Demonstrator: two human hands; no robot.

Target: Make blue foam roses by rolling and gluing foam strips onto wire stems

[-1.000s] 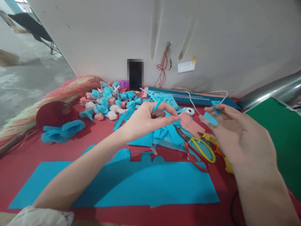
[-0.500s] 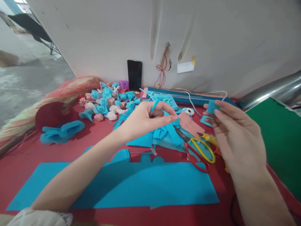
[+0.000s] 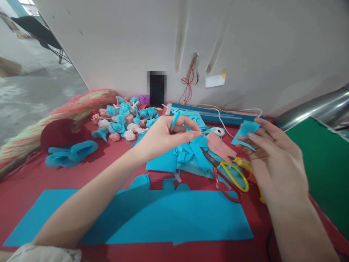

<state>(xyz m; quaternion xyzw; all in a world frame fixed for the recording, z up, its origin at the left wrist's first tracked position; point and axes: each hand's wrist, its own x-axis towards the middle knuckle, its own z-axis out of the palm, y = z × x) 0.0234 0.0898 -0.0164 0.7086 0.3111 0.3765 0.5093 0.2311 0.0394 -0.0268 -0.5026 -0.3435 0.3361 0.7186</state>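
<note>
My left hand (image 3: 166,136) is raised over a heap of blue foam scraps (image 3: 188,154), its fingers pinched on a thin rolled blue strip (image 3: 175,120) that sticks up between them. My right hand (image 3: 269,153) is held up at the right, thumb and fingers closed on a small flat blue foam piece (image 3: 246,130). Below and between the hands lie scissors with a red and a yellow handle (image 3: 229,177). A large blue foam sheet (image 3: 152,218) lies flat on the red table (image 3: 29,174) under my left forearm.
A pile of small blue and pink foam roses (image 3: 122,118) sits at the back left, beside a larger blue foam flower (image 3: 71,151) and a dark red roll (image 3: 58,133). A phone (image 3: 157,88) leans on the wall. A white cable (image 3: 226,116), a pink foam piece (image 3: 220,145) and a green board (image 3: 324,163) lie right.
My right hand has drawn its fingers in and turned the small blue piece, which now shows flat and slightly higher. My left hand has kept its pinch, rising slightly.
</note>
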